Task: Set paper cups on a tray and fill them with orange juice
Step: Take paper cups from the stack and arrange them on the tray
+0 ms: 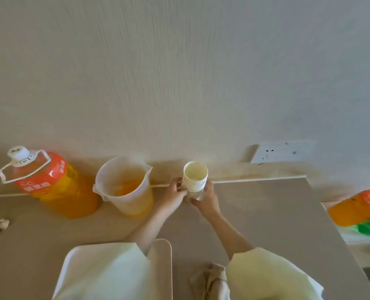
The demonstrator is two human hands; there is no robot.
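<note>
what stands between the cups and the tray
Nothing visible does. The left hand and right hand hold the cups by the wall, and bare counter runs from there to the tray. The jug stands left of that path, and only the person's own left sleeve covers part of the tray.

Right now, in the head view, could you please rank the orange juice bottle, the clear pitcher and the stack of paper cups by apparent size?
1. orange juice bottle, largest.
2. clear pitcher, clearly smaller.
3. stack of paper cups, smallest; the left hand and right hand cover its lower part.
All three stand at a similar depth, so the order seems safe.
</note>
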